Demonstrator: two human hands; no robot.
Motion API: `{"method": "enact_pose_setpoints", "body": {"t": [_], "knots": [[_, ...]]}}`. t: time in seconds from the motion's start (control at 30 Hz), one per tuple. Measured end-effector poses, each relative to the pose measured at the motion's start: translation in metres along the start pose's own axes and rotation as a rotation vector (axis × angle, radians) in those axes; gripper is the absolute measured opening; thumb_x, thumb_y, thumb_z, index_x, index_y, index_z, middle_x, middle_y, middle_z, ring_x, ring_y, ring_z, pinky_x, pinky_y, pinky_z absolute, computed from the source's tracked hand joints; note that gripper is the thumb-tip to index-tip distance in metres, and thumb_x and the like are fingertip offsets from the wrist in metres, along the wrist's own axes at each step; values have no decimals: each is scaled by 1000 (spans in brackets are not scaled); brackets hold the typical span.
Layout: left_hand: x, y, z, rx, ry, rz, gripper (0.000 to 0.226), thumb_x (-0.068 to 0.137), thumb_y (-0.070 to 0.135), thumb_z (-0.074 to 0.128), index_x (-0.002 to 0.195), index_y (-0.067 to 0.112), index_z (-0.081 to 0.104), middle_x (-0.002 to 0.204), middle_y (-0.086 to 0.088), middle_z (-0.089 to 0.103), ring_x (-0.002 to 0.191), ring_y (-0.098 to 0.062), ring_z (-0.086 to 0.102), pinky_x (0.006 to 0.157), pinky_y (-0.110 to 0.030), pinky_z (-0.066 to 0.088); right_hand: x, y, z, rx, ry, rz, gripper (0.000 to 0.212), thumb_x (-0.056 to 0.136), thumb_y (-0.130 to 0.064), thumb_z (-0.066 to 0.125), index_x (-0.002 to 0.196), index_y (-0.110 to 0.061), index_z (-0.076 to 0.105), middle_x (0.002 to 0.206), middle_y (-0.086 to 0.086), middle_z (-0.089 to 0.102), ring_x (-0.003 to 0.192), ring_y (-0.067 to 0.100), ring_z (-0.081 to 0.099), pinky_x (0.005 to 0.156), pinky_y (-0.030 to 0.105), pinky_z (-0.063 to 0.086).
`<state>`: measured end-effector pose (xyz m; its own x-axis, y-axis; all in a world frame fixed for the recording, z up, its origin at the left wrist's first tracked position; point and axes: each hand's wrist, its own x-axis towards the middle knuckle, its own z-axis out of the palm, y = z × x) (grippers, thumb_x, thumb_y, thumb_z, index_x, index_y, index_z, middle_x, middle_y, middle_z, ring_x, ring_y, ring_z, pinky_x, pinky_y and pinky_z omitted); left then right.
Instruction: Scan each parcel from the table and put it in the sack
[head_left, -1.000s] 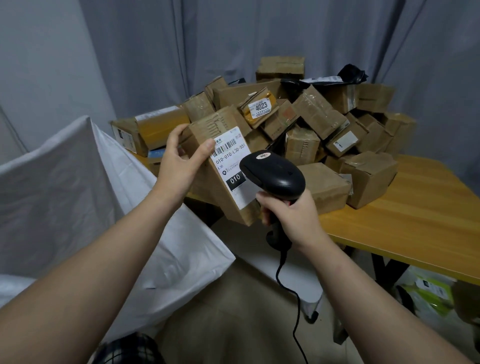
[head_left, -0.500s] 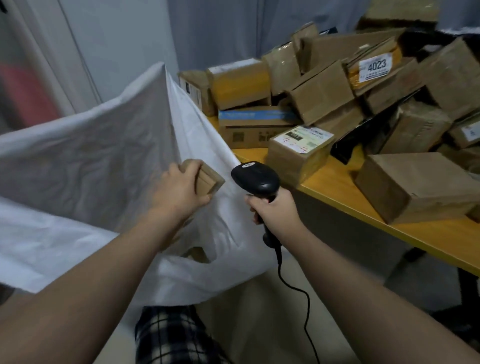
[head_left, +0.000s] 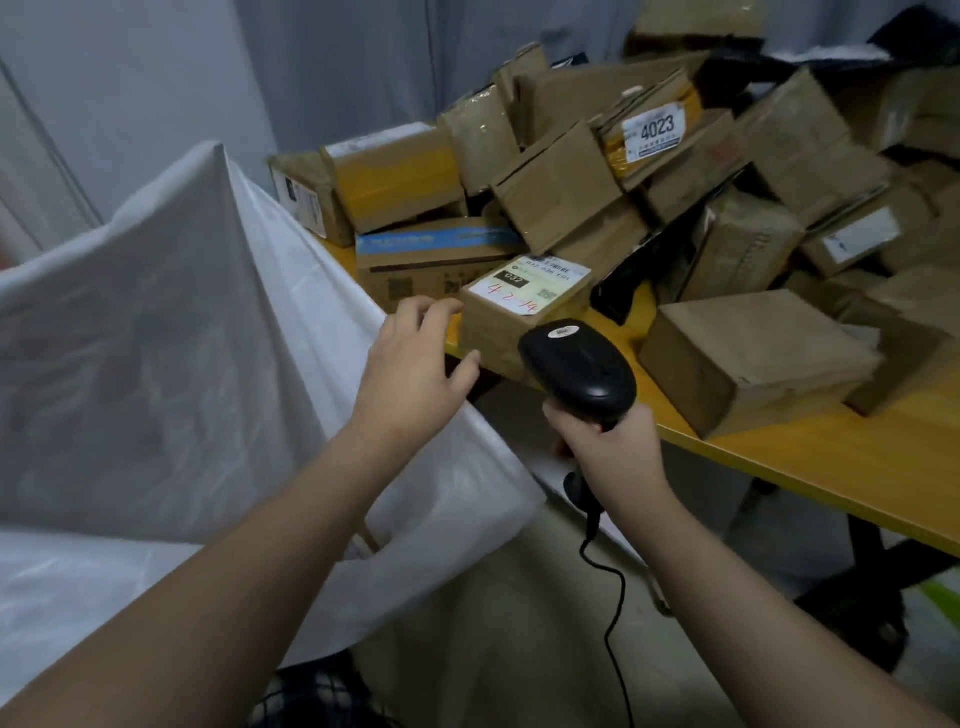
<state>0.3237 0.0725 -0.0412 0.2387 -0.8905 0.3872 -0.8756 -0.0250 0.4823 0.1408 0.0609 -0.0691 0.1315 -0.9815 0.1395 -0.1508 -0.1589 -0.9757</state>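
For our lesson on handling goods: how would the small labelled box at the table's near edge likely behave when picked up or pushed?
The box looks stiff: square cardboard edges, no sagging. Its flat sides suggest sliding, not rolling. Small beside the left hand, it probably lifts one-handed; weight cannot be judged.

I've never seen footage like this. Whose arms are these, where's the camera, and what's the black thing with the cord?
No machine here: these are a person's bare arms, filmed by one wide-angle camera worn on the head, looking forward and down. The right hand grips a black corded barcode scanner. The left hand is open and holds nothing; it is held out toward a small labelled parcel at the edge of the yellow table, and I cannot tell whether it touches it. More cardboard parcels are heaped behind. On the left stands the white sack, where scanned parcels go.
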Motion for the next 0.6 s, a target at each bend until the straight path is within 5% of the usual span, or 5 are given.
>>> {"method": "enact_pose_setpoints", "body": {"t": [0.2, 0.3, 0.5, 0.6], "knots": [[-1, 88, 29, -132, -101, 197, 57, 91, 39, 59, 141, 20, 40, 138, -5, 40, 129, -26, 37, 104, -37, 37, -11, -18, -82, 41, 166, -102, 8, 85, -3, 68, 80, 2, 63, 57, 8, 58, 52, 12, 58, 53, 23, 48], [8, 137, 54, -143, -253, 246, 71, 87, 51, 60, 145, 23, 33, 144, -6, 31, 135, -27, 30, 109, -40, 33, -14, -18, -127, 37, 274, -84, 9, 85, -2, 68, 79, -6, 62, 52, -5, 57, 50, 5, 55, 51, 18, 46], [49, 193, 92, 167, -563, 192, 108, 69, 78, 60, 153, 33, 8, 161, -16, -4, 147, -38, -4, 118, -49, 7, -14, -1, -187, 125, 447, 97, 16, 87, -11, 67, 98, 0, 63, 64, 6, 56, 54, 16, 57, 53, 26, 50], [63, 192, 97, 149, -719, 105, 112, 67, 74, 66, 153, 36, 4, 160, -16, -2, 145, -42, 2, 117, -51, 12, -16, 5, -196, 156, 492, 124, 18, 87, -12, 67, 100, -1, 62, 67, 5, 56, 54, 17, 58, 52, 27, 50]]}}
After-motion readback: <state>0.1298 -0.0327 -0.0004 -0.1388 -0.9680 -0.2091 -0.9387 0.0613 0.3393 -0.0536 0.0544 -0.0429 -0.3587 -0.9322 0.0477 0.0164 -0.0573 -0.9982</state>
